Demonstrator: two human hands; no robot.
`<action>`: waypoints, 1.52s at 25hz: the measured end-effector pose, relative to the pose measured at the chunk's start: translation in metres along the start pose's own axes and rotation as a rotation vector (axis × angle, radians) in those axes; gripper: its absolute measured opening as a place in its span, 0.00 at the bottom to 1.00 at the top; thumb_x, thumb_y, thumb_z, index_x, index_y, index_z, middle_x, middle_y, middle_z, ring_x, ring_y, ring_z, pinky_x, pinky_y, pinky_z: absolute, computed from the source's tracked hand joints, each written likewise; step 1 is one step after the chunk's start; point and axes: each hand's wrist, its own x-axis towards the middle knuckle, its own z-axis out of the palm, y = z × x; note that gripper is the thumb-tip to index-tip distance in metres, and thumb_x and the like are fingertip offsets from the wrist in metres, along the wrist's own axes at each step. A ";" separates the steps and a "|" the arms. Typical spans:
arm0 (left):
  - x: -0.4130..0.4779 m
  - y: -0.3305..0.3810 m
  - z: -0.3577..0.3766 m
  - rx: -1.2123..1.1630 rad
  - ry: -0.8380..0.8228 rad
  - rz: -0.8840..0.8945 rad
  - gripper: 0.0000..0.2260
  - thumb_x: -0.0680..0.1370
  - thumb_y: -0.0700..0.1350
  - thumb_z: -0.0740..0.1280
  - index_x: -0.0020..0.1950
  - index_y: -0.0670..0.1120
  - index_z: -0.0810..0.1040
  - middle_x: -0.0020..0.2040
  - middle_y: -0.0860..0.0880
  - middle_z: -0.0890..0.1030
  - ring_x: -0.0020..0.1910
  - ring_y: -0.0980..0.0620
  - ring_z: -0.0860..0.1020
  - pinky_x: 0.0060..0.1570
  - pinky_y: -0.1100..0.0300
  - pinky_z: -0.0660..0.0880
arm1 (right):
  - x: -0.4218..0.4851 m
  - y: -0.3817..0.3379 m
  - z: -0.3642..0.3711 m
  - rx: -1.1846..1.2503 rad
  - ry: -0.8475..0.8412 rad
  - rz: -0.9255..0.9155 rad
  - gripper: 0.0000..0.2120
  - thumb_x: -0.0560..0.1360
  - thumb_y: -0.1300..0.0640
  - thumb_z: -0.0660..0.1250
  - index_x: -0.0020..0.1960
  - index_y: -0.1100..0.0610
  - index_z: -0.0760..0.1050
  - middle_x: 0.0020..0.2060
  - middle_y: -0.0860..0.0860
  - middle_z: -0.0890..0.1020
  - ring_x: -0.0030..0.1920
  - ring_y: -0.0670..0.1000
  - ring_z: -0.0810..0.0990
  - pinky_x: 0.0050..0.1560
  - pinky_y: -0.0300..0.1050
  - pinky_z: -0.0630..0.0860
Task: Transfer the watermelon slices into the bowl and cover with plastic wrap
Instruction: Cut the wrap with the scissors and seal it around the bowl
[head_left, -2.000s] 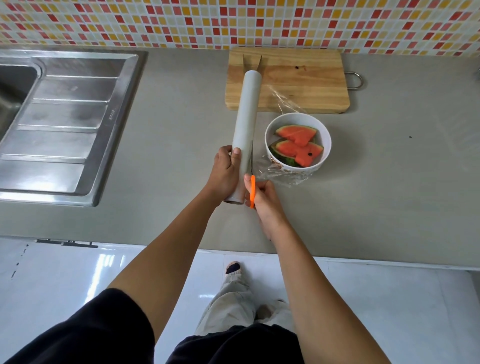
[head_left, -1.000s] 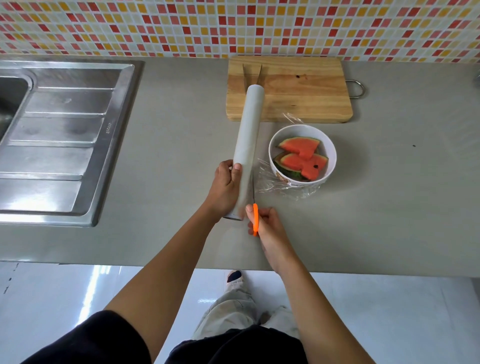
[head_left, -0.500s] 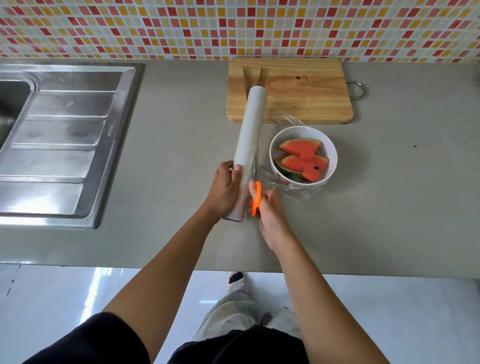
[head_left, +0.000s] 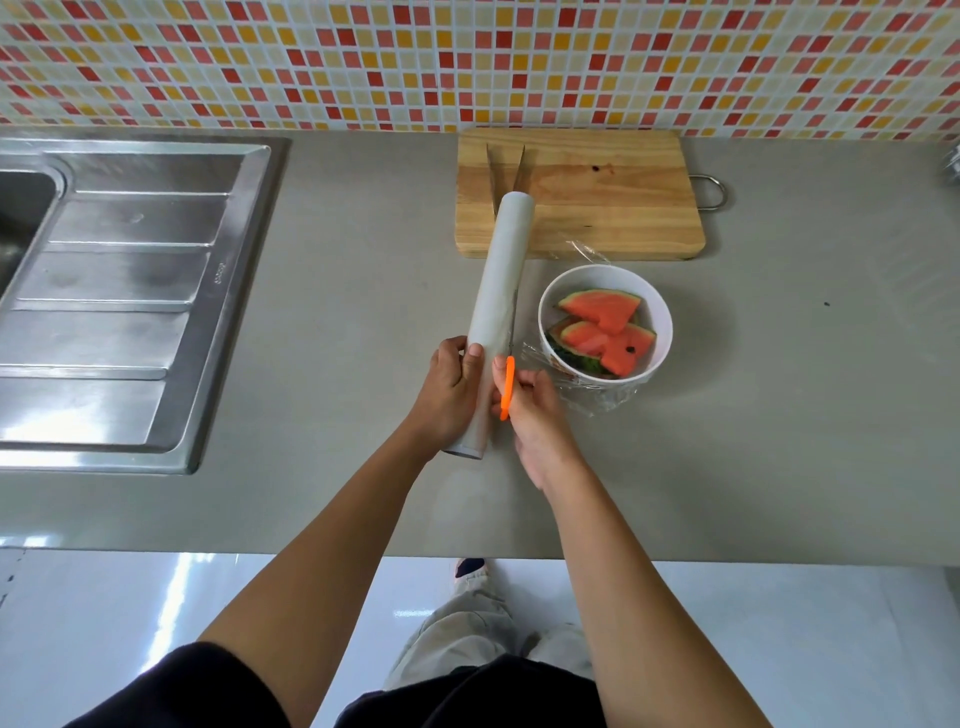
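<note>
Sink (head_left: 130, 291): steel, far L, set in bench (head_left: 805, 389).
L hand (head_left: 449, 389): grip clenched round near end of roll (head_left: 501, 291).
Roll: pale tube, pointing away; far end overlaps board's L part in view.
Knife (head_left: 507, 384): orange handle, thin blade lying along roll's R side.
R hand (head_left: 535, 421): grip pinching knife handle, just R of roll.
Wrap (head_left: 589, 400): clear film, bunched agst bowl's near side, more at far rim; spanning top or not: can't tell.
Bowl (head_left: 653, 306): white, on bench, R of roll, just in front of board.
Slices (head_left: 605, 327): watermelon wedges, in bowl, red flesh up, overlapping.
Board (head_left: 597, 208): wood, at back by tiled wall, metal loop at R end; tongs (head_left: 504, 171) on L part.
</note>
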 end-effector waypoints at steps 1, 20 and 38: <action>0.000 -0.001 -0.001 0.009 -0.013 -0.011 0.17 0.83 0.50 0.52 0.65 0.39 0.66 0.63 0.42 0.70 0.60 0.47 0.72 0.58 0.55 0.70 | 0.003 -0.002 0.001 -0.006 0.005 -0.001 0.19 0.66 0.40 0.69 0.43 0.54 0.70 0.28 0.41 0.78 0.35 0.43 0.74 0.42 0.39 0.70; 0.007 -0.014 -0.024 0.101 -0.085 0.034 0.17 0.82 0.51 0.52 0.65 0.42 0.66 0.64 0.44 0.69 0.59 0.52 0.71 0.55 0.61 0.66 | 0.018 -0.014 0.024 0.035 0.004 -0.067 0.23 0.71 0.43 0.67 0.46 0.65 0.75 0.41 0.58 0.78 0.44 0.51 0.75 0.47 0.45 0.72; 0.015 -0.014 -0.031 0.139 -0.070 0.069 0.18 0.82 0.50 0.53 0.66 0.40 0.66 0.64 0.42 0.70 0.59 0.49 0.73 0.61 0.52 0.69 | 0.023 -0.033 0.035 0.042 0.124 -0.012 0.17 0.70 0.42 0.68 0.30 0.52 0.69 0.25 0.47 0.71 0.27 0.45 0.68 0.33 0.38 0.66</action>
